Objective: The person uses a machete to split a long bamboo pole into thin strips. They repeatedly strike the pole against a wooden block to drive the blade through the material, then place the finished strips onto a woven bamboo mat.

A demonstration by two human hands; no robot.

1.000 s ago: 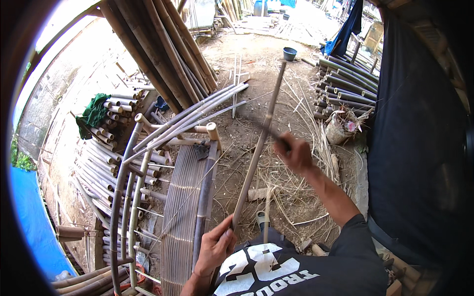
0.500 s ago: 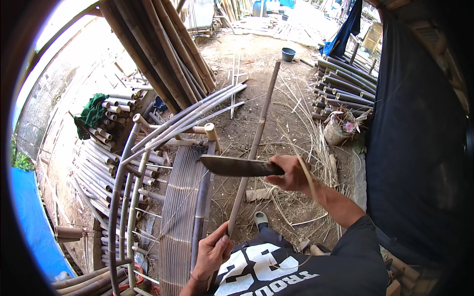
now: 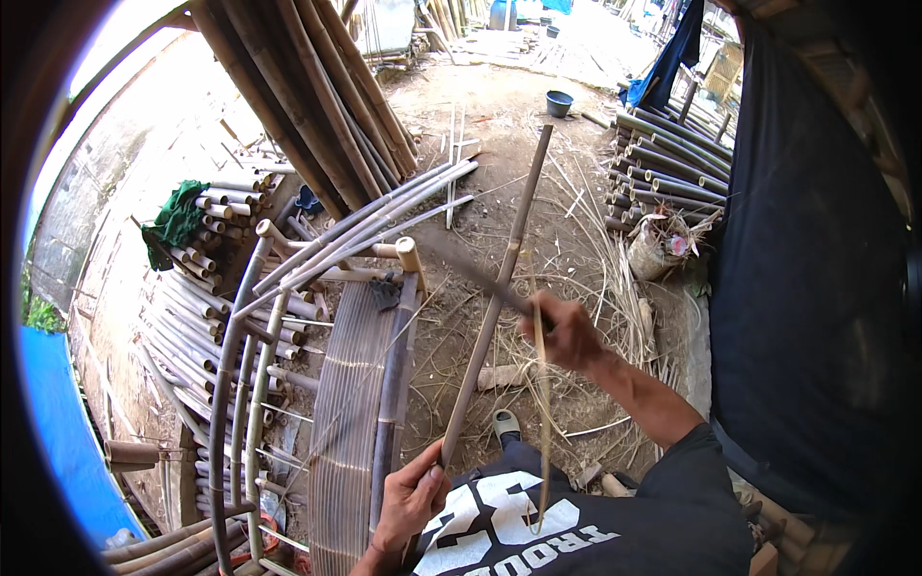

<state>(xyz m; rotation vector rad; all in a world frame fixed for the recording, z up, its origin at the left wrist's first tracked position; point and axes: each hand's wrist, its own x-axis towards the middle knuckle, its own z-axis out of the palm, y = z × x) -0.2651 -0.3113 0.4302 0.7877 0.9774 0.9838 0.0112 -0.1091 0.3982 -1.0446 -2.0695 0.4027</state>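
Observation:
A long bamboo strip (image 3: 500,279) slants up and away from my lap. Its near end is gripped by my left hand (image 3: 414,499), thumb on top and fingers wrapped around. My right hand (image 3: 561,331) is closed on the handle of a machete (image 3: 490,280), whose blade is smeared by motion and crosses the strip around its middle. From close to my right hand a thin peeled sliver (image 3: 545,422) hangs down in a curve over my dark shirt; I cannot tell whether it is still joined to the strip.
On the left stands a slatted bamboo bench (image 3: 351,403) with loose split poles (image 3: 384,226) across its end. Cut bamboo is stacked beside it and at the far right (image 3: 663,163). Shavings (image 3: 615,278) litter the ground. A dark bucket (image 3: 559,104) stands farther off; black sheeting (image 3: 797,269) hangs at right.
The machete blade has swung from lying level to pointing up and away, its tip farther off. The thin sliver has dropped from above my right forearm to hang below the hand.

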